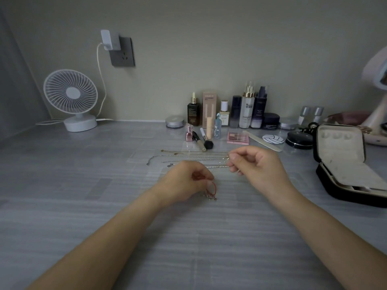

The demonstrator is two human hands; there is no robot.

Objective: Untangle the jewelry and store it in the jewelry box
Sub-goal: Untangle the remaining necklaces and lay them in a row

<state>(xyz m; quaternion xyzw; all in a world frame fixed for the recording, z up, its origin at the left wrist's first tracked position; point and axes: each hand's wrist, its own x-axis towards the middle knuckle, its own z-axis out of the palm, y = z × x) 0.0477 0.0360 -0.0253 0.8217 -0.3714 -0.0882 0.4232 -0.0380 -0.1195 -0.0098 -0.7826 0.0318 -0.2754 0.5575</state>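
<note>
Clearly these pieces are light, limp and quick to re-knot; we judge the clasps and chain ends the safest hold. Mid-frame, our left hand (184, 181) is pinched shut on a red cord (212, 188) with a small silver tangle below; four or so chains (188, 158) lie straightened just above; our right hand (257, 164) pinches their ends; one box (343, 164) stands open at right.

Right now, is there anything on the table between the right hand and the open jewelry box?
No. In the head view, the table is bare between the right hand and the jewelry box; the chains stretch the other way.
</note>
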